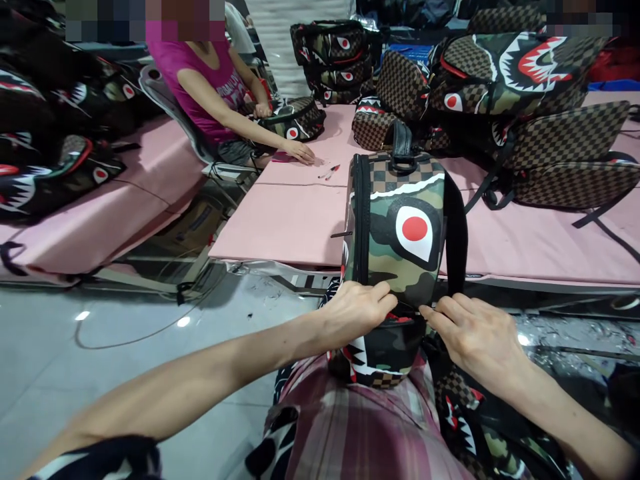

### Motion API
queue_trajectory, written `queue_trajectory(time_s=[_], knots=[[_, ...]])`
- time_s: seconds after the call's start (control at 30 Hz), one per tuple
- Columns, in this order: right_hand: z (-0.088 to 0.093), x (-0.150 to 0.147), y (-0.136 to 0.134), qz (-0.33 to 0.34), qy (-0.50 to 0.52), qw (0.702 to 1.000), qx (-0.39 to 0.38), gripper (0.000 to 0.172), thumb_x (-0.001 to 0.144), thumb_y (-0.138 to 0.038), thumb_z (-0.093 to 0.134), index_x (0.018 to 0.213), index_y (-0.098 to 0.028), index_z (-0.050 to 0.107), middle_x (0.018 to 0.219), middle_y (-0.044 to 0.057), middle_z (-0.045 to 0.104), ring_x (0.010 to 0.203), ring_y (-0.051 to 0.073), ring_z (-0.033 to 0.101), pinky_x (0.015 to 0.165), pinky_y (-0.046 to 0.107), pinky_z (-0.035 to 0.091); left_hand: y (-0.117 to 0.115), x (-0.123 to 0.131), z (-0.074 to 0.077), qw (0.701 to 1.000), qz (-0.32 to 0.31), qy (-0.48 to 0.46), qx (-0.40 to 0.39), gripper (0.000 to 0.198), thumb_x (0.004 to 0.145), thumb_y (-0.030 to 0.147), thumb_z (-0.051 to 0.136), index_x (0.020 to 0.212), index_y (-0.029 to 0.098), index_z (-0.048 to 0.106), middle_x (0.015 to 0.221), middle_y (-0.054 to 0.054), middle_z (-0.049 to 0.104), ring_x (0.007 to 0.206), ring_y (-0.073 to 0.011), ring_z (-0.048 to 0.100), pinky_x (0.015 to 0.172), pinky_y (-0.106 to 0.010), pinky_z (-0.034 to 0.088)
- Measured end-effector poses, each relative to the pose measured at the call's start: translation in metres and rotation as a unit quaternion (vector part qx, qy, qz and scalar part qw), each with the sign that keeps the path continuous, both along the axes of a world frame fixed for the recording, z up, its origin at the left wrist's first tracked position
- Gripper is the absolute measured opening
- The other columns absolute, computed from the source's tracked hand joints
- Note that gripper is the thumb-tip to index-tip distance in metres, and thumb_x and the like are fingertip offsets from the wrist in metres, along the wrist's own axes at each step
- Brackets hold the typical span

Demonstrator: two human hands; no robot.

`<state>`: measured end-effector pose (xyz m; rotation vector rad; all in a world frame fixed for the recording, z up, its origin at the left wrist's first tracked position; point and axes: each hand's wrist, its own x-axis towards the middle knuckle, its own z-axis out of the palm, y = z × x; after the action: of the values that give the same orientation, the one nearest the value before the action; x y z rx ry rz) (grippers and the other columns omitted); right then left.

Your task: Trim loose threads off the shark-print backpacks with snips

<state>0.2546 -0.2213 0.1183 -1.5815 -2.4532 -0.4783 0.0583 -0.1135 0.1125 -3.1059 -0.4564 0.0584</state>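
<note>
A camouflage and brown-check backpack (400,267) with a red and white eye print stands on its side on my lap, leaning at the table edge. My left hand (361,305) is closed on the rim of an opening in its side, where a bit of red shows. Opposite it, my right hand (473,333) pinches the other end of that opening, thumb and fingers together. A black zipper runs up the left side of the bag, and a black carry handle (401,141) sits on top. Whether a small zipper pull lies under my fingers is hidden.
The pink-covered table (280,227) spans the front. More backpacks are piled at the right (515,80), with another stack (333,60) behind. Across the table a person in a pink shirt (200,87) handles a bag (295,120). Small snips (329,173) lie nearby. Bags (480,427) rest below my right arm.
</note>
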Motion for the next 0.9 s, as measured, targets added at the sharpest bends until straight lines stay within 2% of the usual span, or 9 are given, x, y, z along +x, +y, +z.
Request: queue_trajectory(time_s=[0.17,0.4,0.47,0.53,0.6,0.67,0.77,0.83,0.9], knots=[[0.000,-0.003,0.000,-0.019,0.001,1.000,0.004,0.020,0.085,-0.014,0.050,0.094,-0.020,0.067,0.067,0.001,0.058,0.064,0.014,0.045,0.057,0.029,0.026,-0.004,0.003,-0.004,0.999,0.031,-0.011,-0.020,0.012,0.088,0.014,0.040,0.088,0.014,0.052,0.078,-0.002,0.051,0.054,-0.0119,0.052,0.043,-0.022,0.036],[0.004,-0.013,0.005,-0.028,-0.016,0.999,0.026,0.021,0.086,-0.013,0.048,0.091,-0.018,0.067,0.067,0.001,0.058,0.064,0.014,0.046,0.057,0.029,0.027,-0.019,0.003,0.000,0.994,0.101,-0.012,-0.028,0.016,0.090,0.012,0.035,0.089,0.013,0.050,0.082,-0.004,0.052,0.066,-0.0154,0.057,0.049,-0.024,0.042],[0.006,-0.013,0.004,-0.033,-0.013,0.999,0.016,0.020,0.086,-0.015,0.049,0.092,-0.019,0.068,0.069,0.001,0.060,0.065,0.014,0.047,0.057,0.029,0.028,-0.020,0.001,-0.002,0.992,0.120,-0.035,-0.030,0.017,0.089,0.011,0.034,0.089,0.013,0.051,0.082,-0.004,0.052,0.065,-0.0146,0.056,0.048,-0.023,0.041],[0.007,-0.013,0.003,-0.042,-0.009,0.999,0.010,0.020,0.086,-0.016,0.049,0.095,-0.020,0.067,0.072,0.001,0.061,0.066,0.014,0.049,0.058,0.028,0.030,-0.019,0.000,-0.008,0.985,0.132,-0.102,-0.043,0.019,0.090,0.013,0.033,0.089,0.014,0.052,0.082,-0.004,0.053,0.062,-0.0127,0.054,0.047,-0.022,0.040],[0.006,-0.012,0.002,-0.048,-0.007,0.999,0.010,0.021,0.086,-0.017,0.049,0.097,-0.020,0.067,0.074,0.002,0.062,0.068,0.013,0.051,0.058,0.028,0.031,-0.017,-0.002,-0.012,0.960,0.158,-0.218,-0.078,0.021,0.091,0.016,0.033,0.085,0.015,0.053,0.081,-0.003,0.054,0.064,-0.0109,0.053,0.051,-0.021,0.041],[0.005,-0.011,0.002,-0.049,-0.003,0.999,0.008,0.022,0.086,-0.017,0.049,0.098,-0.020,0.067,0.074,0.002,0.063,0.068,0.013,0.051,0.057,0.028,0.031,-0.016,-0.005,-0.013,0.913,0.191,-0.334,-0.138,0.021,0.091,0.017,0.037,0.078,0.015,0.053,0.076,-0.002,0.055,0.066,-0.0096,0.053,0.057,-0.020,0.043],[0.002,-0.009,0.002,-0.047,0.008,0.999,0.002,0.021,0.085,-0.016,0.051,0.099,-0.020,0.066,0.075,0.002,0.063,0.068,0.014,0.051,0.057,0.027,0.031,-0.012,-0.019,-0.002,0.847,0.225,-0.431,-0.214,0.022,0.088,0.018,0.042,0.069,0.016,0.052,0.070,-0.001,0.057,0.065,-0.0093,0.055,0.062,-0.021,0.045],[0.001,-0.008,0.002,-0.043,0.014,0.999,0.000,0.020,0.084,-0.015,0.052,0.097,-0.019,0.067,0.076,0.002,0.063,0.069,0.014,0.051,0.057,0.027,0.031,-0.005,-0.041,0.009,0.833,0.255,-0.443,-0.214,0.021,0.088,0.020,0.042,0.071,0.016,0.053,0.072,-0.001,0.060,0.067,-0.0105,0.057,0.065,-0.023,0.047],[0.000,-0.006,0.002,-0.040,0.017,0.999,0.003,0.020,0.084,-0.015,0.052,0.097,-0.019,0.067,0.076,0.001,0.063,0.068,0.013,0.051,0.057,0.027,0.031,0.008,-0.070,0.020,0.856,0.296,-0.390,-0.167,0.023,0.089,0.025,0.041,0.073,0.016,0.055,0.074,-0.003,0.062,0.071,-0.0132,0.059,0.070,-0.028,0.048]])
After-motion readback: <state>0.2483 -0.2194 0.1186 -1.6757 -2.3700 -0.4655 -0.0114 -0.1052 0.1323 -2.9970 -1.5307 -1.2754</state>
